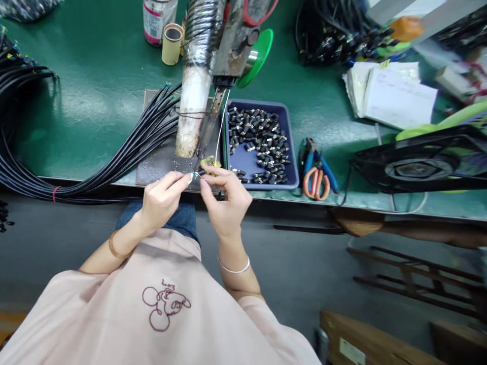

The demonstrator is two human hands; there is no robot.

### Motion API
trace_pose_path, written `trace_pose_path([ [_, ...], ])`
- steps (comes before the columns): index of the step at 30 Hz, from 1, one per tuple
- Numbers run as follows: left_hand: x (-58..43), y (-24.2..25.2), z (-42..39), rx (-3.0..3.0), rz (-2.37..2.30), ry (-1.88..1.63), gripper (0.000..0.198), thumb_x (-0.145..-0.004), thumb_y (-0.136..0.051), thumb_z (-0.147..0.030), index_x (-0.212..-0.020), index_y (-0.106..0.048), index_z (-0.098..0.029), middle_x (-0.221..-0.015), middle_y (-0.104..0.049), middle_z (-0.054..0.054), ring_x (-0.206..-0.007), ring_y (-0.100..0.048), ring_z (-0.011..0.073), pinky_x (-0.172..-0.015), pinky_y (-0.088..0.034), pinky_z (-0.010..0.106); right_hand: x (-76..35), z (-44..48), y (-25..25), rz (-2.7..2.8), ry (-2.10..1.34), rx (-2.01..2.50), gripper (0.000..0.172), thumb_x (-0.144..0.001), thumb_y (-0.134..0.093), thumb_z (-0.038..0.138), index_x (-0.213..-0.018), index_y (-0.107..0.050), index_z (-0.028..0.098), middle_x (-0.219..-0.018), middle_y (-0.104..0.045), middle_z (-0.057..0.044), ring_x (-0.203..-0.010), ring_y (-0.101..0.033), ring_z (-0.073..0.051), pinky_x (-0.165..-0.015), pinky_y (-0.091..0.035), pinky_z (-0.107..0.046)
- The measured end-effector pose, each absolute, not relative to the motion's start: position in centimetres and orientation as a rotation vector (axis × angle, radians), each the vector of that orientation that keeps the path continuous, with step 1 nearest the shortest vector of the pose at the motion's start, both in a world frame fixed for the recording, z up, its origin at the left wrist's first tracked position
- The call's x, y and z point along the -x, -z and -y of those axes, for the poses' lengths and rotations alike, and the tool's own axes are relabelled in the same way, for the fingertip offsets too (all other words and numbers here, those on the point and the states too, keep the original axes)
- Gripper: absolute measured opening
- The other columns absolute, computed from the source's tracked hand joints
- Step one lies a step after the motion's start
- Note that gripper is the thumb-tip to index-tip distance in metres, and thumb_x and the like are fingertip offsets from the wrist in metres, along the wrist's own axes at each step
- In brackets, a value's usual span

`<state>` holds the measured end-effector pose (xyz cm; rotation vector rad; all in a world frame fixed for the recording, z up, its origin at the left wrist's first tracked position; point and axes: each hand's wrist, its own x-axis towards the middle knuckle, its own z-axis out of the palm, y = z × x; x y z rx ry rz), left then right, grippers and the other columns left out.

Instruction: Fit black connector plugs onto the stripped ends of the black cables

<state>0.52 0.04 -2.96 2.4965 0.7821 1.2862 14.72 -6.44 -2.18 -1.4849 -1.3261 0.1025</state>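
Note:
My left hand [163,196] is closed in a pinch on the end of a black cable, where short coloured wires [195,174] stick out past the fingertips. Close against it, my right hand [228,198] pinches a small dark piece, which looks like one of the black connectors [262,137] in the blue tray [293,167]. The fingers partly cover it. Just above both hands, a soldering iron [207,133] points down, with solder wire [221,124] beside its tip. A yellow sponge-like piece [210,162] lies behind my right fingers.
A bundle of black cables [114,157] curves across the left. Above stand a wrapped duct [193,106] and a green solder spool [262,57]. Orange- and blue-handled cutting tools [316,177] lie right of the tray. Further right are papers [399,96] and a black fan [418,162].

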Motion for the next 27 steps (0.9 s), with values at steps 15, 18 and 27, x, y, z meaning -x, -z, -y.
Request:
trace_pose_path([
  [15,-0.78,2.82,-0.53,-2.5,-0.785,-1.294,0.024,-0.096,-0.049,-0.007,-0.1,-0.073,-0.01,-0.092,-0.075,0.01,-0.084,-0.072,0.0122,-0.079,-0.055,0.018,-14.72,5.45,1.75,1.41,0.052,1.477,0.013,-0.085,-0.066,0.01,-0.08,-0.063,0.022,-0.094,-0.077,-0.004,-0.091,-0.075,-0.018,-0.081,-0.062,-0.034],
  [18,-0.81,2.8,-0.47,-2.504,-0.786,-1.292,0.023,-0.096,-0.05,-0.007,-0.1,-0.072,-0.011,-0.092,-0.075,0.009,-0.083,-0.072,0.0121,-0.078,-0.056,0.018,-14.68,5.54,1.58,1.413,0.06,1.479,0.013,-0.085,-0.066,0.009,-0.081,-0.064,0.022,-0.093,-0.077,-0.003,-0.091,-0.075,-0.018,-0.081,-0.063,-0.034],
  [27,-0.9,2.75,-0.25,-2.426,-0.808,-1.256,0.025,-0.096,-0.048,-0.009,-0.102,-0.072,-0.012,-0.093,-0.074,0.008,-0.085,-0.071,0.012,-0.079,-0.056,0.019,-14.74,5.74,1.39,1.447,0.058,1.488,0.013,-0.085,-0.065,0.009,-0.08,-0.062,0.021,-0.096,-0.077,-0.005,-0.09,-0.075,-0.017,-0.08,-0.064,-0.031],
])
